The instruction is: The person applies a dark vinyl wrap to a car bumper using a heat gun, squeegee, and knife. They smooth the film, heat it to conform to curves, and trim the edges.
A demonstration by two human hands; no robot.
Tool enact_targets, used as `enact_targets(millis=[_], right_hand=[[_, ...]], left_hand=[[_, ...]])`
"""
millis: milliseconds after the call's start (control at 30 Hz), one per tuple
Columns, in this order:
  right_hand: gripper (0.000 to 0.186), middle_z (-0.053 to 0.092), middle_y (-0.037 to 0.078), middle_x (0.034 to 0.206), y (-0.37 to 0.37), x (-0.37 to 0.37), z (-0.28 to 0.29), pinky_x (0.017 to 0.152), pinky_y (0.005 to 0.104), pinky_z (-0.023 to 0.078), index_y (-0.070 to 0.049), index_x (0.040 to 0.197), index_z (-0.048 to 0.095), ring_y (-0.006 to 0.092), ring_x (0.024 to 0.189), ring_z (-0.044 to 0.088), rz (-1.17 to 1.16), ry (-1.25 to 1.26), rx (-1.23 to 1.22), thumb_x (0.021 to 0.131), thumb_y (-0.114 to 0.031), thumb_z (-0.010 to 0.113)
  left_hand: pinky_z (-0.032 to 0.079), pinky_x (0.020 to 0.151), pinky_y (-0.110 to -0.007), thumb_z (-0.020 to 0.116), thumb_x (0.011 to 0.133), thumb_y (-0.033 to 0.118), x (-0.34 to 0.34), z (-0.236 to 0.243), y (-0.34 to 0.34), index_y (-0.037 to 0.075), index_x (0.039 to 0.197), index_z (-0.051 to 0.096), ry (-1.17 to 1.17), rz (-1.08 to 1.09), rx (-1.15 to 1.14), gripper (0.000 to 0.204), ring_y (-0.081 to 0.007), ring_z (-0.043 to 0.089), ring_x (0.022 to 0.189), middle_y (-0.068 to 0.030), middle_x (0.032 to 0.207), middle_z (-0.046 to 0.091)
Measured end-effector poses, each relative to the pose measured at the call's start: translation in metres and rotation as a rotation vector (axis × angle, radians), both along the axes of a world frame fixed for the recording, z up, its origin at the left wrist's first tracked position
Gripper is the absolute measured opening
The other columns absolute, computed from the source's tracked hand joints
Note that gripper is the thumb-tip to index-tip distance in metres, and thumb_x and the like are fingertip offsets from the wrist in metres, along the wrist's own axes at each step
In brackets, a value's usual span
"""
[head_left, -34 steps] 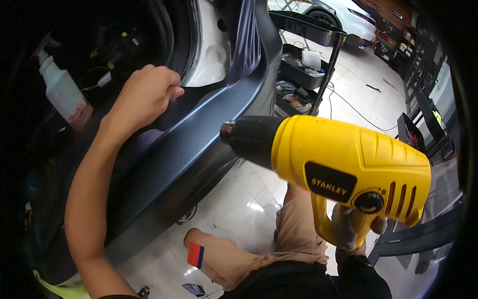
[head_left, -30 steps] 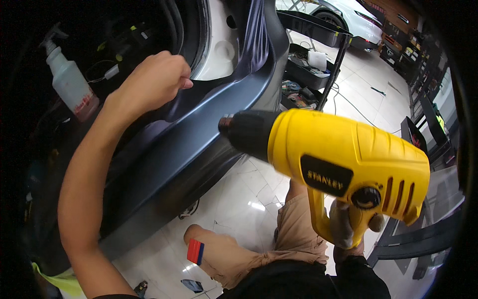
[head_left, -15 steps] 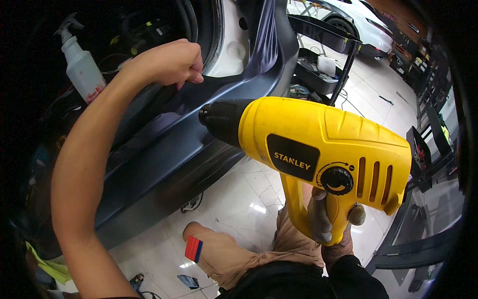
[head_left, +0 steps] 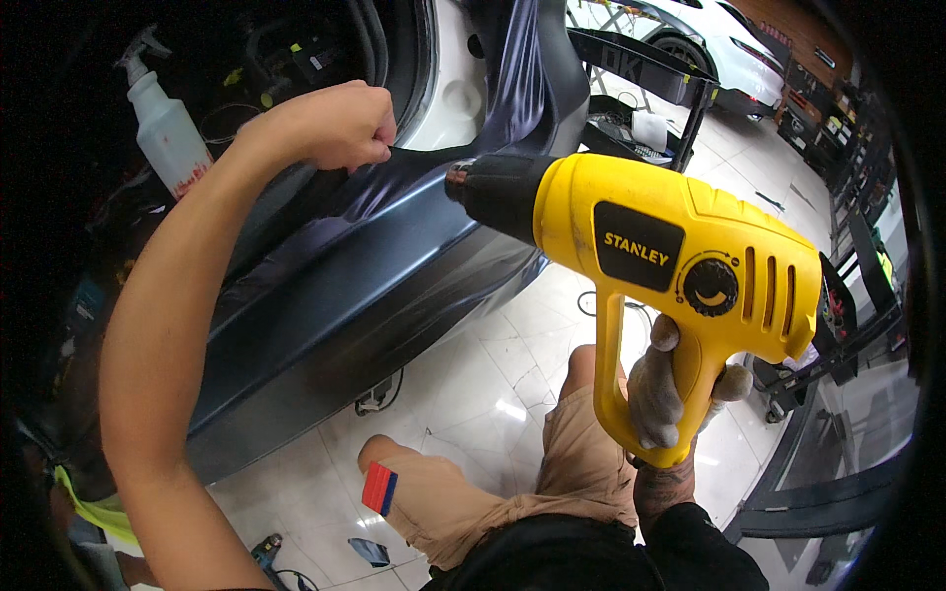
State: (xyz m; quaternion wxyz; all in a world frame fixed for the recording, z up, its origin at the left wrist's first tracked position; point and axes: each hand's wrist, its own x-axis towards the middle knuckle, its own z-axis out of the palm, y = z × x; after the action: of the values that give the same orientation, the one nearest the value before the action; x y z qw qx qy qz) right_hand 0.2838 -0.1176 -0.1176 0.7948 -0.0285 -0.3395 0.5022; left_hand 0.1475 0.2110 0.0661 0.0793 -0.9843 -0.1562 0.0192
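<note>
My bare left hand [head_left: 345,123] is closed in a pinch at the edge of a dark, glossy vinyl film [head_left: 512,89]; its fingertips are partly hidden. The film hangs in creases over the car body beside a white door-frame section [head_left: 458,98]. Below runs the dark lower panel [head_left: 355,271] of the car. My gloved right hand [head_left: 655,389] is wrapped around the handle of a yellow heat gun [head_left: 729,212]. Its black nozzle [head_left: 503,192] points left toward the film, to the right of my left hand.
A spray bottle [head_left: 166,128] stands at the left, behind my left arm. A red and blue squeegee [head_left: 378,489] lies against my shorts. The black tool cart [head_left: 641,64] is beyond the heat gun, with a white car [head_left: 734,49] farther back. Cables and a tool lie on the tiled floor.
The heat gun has moved right and slightly up, and its nozzle is farther from my left hand. My left hand stays pinched in nearly the same place.
</note>
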Motion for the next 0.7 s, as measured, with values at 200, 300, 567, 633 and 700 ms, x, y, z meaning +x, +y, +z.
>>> enact_targets(millis=[200, 300, 567, 633, 700], right_hand=[[0.075, 0.053, 0.032, 0.109, 0.002, 0.005, -0.008, 0.035, 0.0269, 0.052, 0.0, 0.142, 0.025, 0.021, 0.044, 0.059, 0.006, 0.118, 0.199, 0.092, -0.044, 0.061], [0.075, 0.054, 0.03, 0.103, 0.004, 0.012, -0.014, 0.034, 0.0285, 0.051, 0.003, 0.141, 0.025, 0.0223, 0.044, 0.059, 0.052, 0.119, 0.212, 0.092, -0.042, 0.06], [0.076, 0.058, 0.025, 0.087, -0.036, 0.091, -0.05, 0.031, 0.0329, 0.048, 0.011, 0.14, 0.025, 0.0257, 0.044, 0.058, 0.174, 0.108, 0.188, 0.091, -0.036, 0.059], [0.069, 0.055, 0.02, 0.076, -0.063, 0.104, -0.06, 0.033, 0.0339, 0.049, 0.017, 0.134, 0.028, 0.0249, 0.041, 0.056, -0.154, 0.019, -0.057, 0.084, -0.022, 0.057], [0.067, 0.054, 0.014, 0.076, -0.075, 0.097, -0.073, 0.044, 0.032, 0.051, 0.012, 0.13, 0.038, 0.0227, 0.049, 0.056, -0.488, 0.066, -0.493, 0.072, -0.013, 0.059]], left_hand=[[0.05, 0.064, -0.038, 0.065, 0.081, 0.009, -0.009, -0.018, 0.01, -0.007, 0.075, 0.066, -0.204, -0.134, 0.129, 0.017, -0.0298, 0.065, 0.063, -0.0201, 0.065, 0.063], [0.05, 0.063, -0.038, 0.065, 0.08, 0.007, -0.009, -0.01, -0.001, -0.008, 0.078, 0.066, -0.157, -0.024, 0.02, 0.015, -0.0297, 0.066, 0.064, -0.021, 0.067, 0.064], [0.049, 0.062, -0.038, 0.065, 0.079, 0.008, -0.012, -0.015, -0.008, -0.004, 0.077, 0.066, -0.217, 0.031, 0.062, 0.012, -0.0315, 0.064, 0.064, -0.0193, 0.068, 0.063], [0.049, 0.063, -0.038, 0.064, 0.081, 0.009, -0.02, -0.026, 0.009, -0.002, 0.077, 0.066, -0.251, -0.163, 0.197, 0.013, -0.0312, 0.064, 0.067, -0.0195, 0.072, 0.064], [0.049, 0.083, -0.04, 0.063, 0.085, 0.012, -0.002, -0.027, -0.018, 0.0, 0.08, 0.061, -0.091, 0.179, 0.148, 0.014, -0.0287, 0.064, 0.087, -0.0169, 0.092, 0.066]])
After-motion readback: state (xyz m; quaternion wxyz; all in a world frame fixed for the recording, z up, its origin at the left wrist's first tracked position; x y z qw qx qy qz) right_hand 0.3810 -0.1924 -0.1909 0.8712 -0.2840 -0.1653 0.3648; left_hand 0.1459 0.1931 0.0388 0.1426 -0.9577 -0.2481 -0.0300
